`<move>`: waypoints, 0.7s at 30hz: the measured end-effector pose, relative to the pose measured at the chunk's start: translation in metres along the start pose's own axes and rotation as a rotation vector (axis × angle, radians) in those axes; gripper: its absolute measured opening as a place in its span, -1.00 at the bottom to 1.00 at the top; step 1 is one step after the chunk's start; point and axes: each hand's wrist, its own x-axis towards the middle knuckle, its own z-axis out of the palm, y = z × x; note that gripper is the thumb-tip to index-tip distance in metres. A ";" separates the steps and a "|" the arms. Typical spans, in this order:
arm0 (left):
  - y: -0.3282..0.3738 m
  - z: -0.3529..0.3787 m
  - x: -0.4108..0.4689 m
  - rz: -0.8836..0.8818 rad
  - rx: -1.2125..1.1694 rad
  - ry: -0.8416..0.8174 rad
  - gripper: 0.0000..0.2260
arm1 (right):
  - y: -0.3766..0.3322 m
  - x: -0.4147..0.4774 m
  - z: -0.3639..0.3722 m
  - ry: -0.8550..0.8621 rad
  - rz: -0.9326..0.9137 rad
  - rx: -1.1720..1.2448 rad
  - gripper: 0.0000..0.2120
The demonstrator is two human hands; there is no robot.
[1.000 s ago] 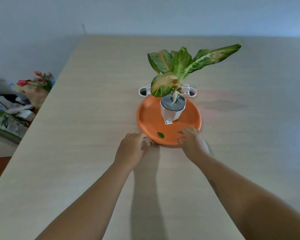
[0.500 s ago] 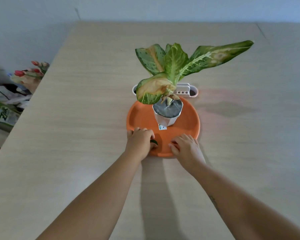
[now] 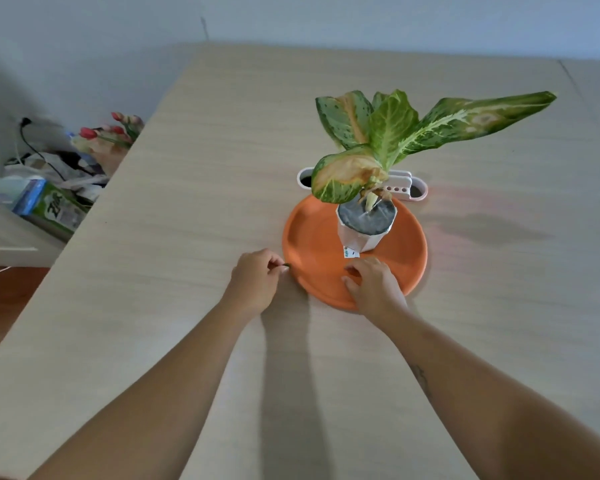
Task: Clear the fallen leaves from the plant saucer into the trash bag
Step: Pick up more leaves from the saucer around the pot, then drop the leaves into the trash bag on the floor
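An orange plant saucer sits on the wooden table, holding a white pot with a variegated plant. My left hand is just left of the saucer's rim, its fingertips pinched on a small green fallen leaf. My right hand rests on the saucer's near rim, fingers bent over the edge. No other loose leaf shows on the saucer. No trash bag can be made out with certainty.
A white and pink holder stands right behind the saucer. Left of the table edge lies clutter: a green box, red artificial flowers, cables and bags. The wall runs along the back.
My left hand reached onto the saucer, pinched the green leaf, and has drawn it left off the rim. My right hand slid further onto the near rim. The view shifted left.
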 end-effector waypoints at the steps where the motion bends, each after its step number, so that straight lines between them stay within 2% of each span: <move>1: -0.005 -0.007 -0.006 -0.038 -0.035 0.005 -0.94 | -0.005 0.001 0.002 -0.005 -0.011 0.003 -0.79; 7: -0.048 -0.048 -0.046 -0.260 -0.255 0.068 -0.85 | -0.051 -0.003 0.026 0.071 -0.065 0.014 -0.84; 9: -0.065 -0.061 -0.060 -0.320 -0.349 0.100 -0.87 | -0.077 -0.011 0.041 0.141 -0.167 -0.012 -0.90; 11: -0.087 -0.079 -0.077 -0.364 -0.433 0.139 -0.89 | -0.111 -0.024 0.062 0.135 -0.290 -0.005 -0.95; 13: -0.120 -0.102 -0.098 -0.403 -0.508 0.179 -0.90 | -0.153 -0.040 0.095 0.032 -0.355 0.040 -0.95; 17: -0.175 -0.139 -0.136 -0.456 -0.623 0.233 -0.89 | -0.216 -0.071 0.145 -0.175 -0.367 0.143 -0.92; 21: -0.248 -0.190 -0.198 -0.526 -0.604 0.323 -0.85 | -0.294 -0.120 0.207 -0.321 -0.389 0.123 -0.90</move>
